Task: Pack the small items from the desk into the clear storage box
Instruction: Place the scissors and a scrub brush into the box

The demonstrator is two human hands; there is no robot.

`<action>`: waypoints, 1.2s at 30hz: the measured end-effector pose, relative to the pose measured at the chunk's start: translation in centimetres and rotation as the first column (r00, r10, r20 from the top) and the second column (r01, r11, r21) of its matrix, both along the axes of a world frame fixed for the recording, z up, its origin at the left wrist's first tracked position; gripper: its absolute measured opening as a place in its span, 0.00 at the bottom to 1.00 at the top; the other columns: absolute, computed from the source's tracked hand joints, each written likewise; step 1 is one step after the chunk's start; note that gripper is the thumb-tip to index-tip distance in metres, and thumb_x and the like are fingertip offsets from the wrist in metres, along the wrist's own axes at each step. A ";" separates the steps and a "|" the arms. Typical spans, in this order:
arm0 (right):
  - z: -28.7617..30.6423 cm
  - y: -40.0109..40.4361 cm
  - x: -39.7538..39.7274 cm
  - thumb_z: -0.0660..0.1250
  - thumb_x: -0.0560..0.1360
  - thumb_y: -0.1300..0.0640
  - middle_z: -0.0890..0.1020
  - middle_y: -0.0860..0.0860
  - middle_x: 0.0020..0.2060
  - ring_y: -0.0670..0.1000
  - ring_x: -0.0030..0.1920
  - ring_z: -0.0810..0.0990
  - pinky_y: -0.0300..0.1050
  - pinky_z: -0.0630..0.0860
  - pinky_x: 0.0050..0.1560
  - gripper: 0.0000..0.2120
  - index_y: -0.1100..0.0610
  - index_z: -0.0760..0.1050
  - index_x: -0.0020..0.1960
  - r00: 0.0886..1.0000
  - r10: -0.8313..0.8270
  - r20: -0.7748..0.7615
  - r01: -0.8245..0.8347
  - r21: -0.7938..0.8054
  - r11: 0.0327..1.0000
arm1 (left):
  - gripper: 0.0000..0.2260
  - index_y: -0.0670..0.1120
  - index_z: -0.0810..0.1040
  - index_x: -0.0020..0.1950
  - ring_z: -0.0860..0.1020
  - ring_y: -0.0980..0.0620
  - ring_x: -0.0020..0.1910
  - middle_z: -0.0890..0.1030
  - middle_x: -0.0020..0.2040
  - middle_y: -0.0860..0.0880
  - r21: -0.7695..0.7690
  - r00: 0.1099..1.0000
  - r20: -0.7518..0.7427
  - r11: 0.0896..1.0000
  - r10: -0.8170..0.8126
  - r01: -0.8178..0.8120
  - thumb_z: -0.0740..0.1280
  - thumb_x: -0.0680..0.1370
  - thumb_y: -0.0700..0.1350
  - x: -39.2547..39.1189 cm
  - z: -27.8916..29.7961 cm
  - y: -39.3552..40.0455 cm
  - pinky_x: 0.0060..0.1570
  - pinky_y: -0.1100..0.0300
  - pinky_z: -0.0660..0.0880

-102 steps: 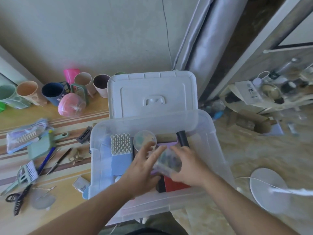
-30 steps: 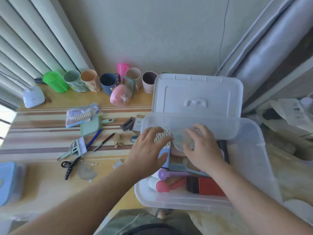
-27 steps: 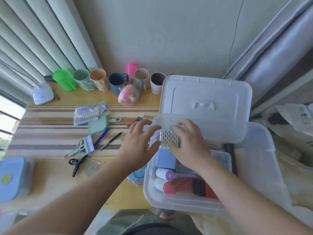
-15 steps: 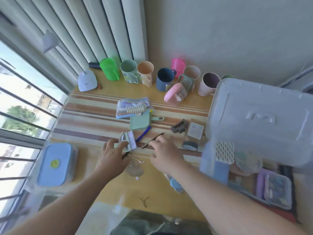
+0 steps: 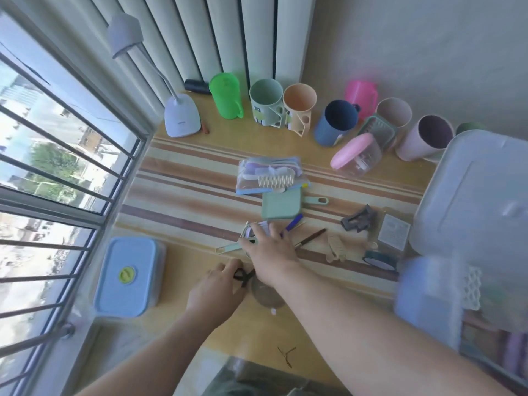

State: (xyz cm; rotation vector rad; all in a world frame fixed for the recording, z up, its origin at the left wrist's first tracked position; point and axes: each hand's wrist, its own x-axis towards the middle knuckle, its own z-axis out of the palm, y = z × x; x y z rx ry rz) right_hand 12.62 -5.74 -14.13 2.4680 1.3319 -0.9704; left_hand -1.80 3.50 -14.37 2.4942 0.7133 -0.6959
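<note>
The clear storage box (image 5: 428,298) stands blurred at the right edge with its lid (image 5: 471,201) tipped open behind it; a white mesh item and other things lie inside. My right hand (image 5: 271,252) lies over the head of a small green brush (image 5: 228,248), fingers curled round it. My left hand (image 5: 217,290) sits just below it, fingertips closed on the loops of black scissors (image 5: 242,277). A blue pen (image 5: 291,224), a thin brown stick (image 5: 310,238), a green hand mirror (image 5: 281,207) and a clear pouch with a comb (image 5: 271,175) lie on the striped desk.
A black hair clip (image 5: 360,221), white packet (image 5: 394,231), beige clip (image 5: 340,248) and tape roll (image 5: 380,260) lie near the box. Several cups (image 5: 298,110), a pink-lidded jar (image 5: 355,155) and a lamp (image 5: 181,115) line the back. A blue-lidded container (image 5: 128,277) sits by the window.
Both hands left the box and went left to the desk. My right hand now covers the green brush and my left hand has dropped to the black scissors.
</note>
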 end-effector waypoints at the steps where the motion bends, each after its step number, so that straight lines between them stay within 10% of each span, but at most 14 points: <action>1: -0.2 -0.2 0.4 0.65 0.77 0.65 0.51 0.55 0.83 0.68 0.76 0.58 0.69 0.62 0.73 0.36 0.44 0.60 0.80 1.000 0.006 0.006 -0.006 0.000 1.000 | 0.15 0.61 0.66 0.62 0.77 0.46 0.54 0.75 0.53 0.53 -0.001 1.000 0.001 1.000 -0.001 0.001 0.64 0.77 0.58 0.0 0.0 0.1 0.39 0.53 0.72; 7: -0.3 -2.9 1.9 0.61 0.81 0.63 0.72 0.53 0.73 0.61 0.64 0.74 0.56 0.75 0.60 0.20 0.52 0.73 0.71 0.990 -0.129 -0.048 0.137 0.243 0.960 | 0.21 0.62 0.66 0.66 0.76 0.47 0.58 0.73 0.58 0.54 -0.015 0.998 -0.038 0.999 -0.042 0.042 0.65 0.76 0.62 0.7 -0.3 1.5 0.39 0.55 0.71; 16: 3.3 -11.0 3.6 0.64 0.84 0.52 0.79 0.45 0.34 0.46 0.34 0.76 0.50 0.71 0.36 0.09 0.46 0.75 0.44 0.695 -0.627 -0.351 0.710 0.473 0.522 | 0.11 0.51 0.77 0.54 0.78 0.47 0.46 0.70 0.52 0.52 -0.108 0.996 -0.015 0.990 -0.090 0.087 0.67 0.74 0.52 2.1 -2.1 0.9 0.46 0.52 0.79; 22: 5.2 -15.5 2.8 0.59 0.85 0.59 0.83 0.51 0.56 0.53 0.38 0.89 0.62 0.86 0.45 0.15 0.43 0.71 0.67 0.231 -0.688 -0.688 0.971 0.114 0.212 | 0.09 0.55 0.66 0.45 0.74 0.47 0.43 0.73 0.46 0.52 -0.089 0.993 -0.033 0.990 -0.117 0.114 0.62 0.67 0.48 3.7 -1.1 0.2 0.43 0.49 0.77; 28: 7.1 -17.9 1.7 0.61 0.85 0.61 0.84 0.51 0.58 0.54 0.41 0.89 0.49 0.85 0.40 0.24 0.43 0.66 0.77 0.148 -0.643 -0.751 0.983 0.040 0.180 | 0.31 0.64 0.59 0.70 0.79 0.43 0.48 0.76 0.60 0.50 0.027 0.997 0.027 0.997 -0.077 0.077 0.67 0.69 0.54 5.8 -1.6 -2.6 0.42 0.49 0.80; 31: 8.3 -18.7 1.2 0.64 0.84 0.62 0.83 0.52 0.56 0.58 0.43 0.89 0.61 0.86 0.49 0.19 0.43 0.74 0.70 0.117 -0.586 -0.802 0.984 0.012 0.179 | 0.31 0.65 0.56 0.75 0.80 0.42 0.53 0.74 0.64 0.48 0.188 0.987 -0.005 0.969 -0.160 0.158 0.66 0.75 0.62 7.8 -1.5 -2.3 0.40 0.52 0.77; 36: 10.4 -20.0 0.6 0.65 0.81 0.67 0.81 0.52 0.51 0.58 0.50 0.89 0.62 0.85 0.55 0.19 0.47 0.77 0.64 0.096 -0.527 -0.845 0.984 0.001 0.179 | 0.20 0.60 0.72 0.64 0.79 0.44 0.52 0.74 0.58 0.49 0.266 0.960 -0.093 0.922 -0.266 0.281 0.68 0.74 0.63 9.7 -0.8 -1.7 0.38 0.53 0.77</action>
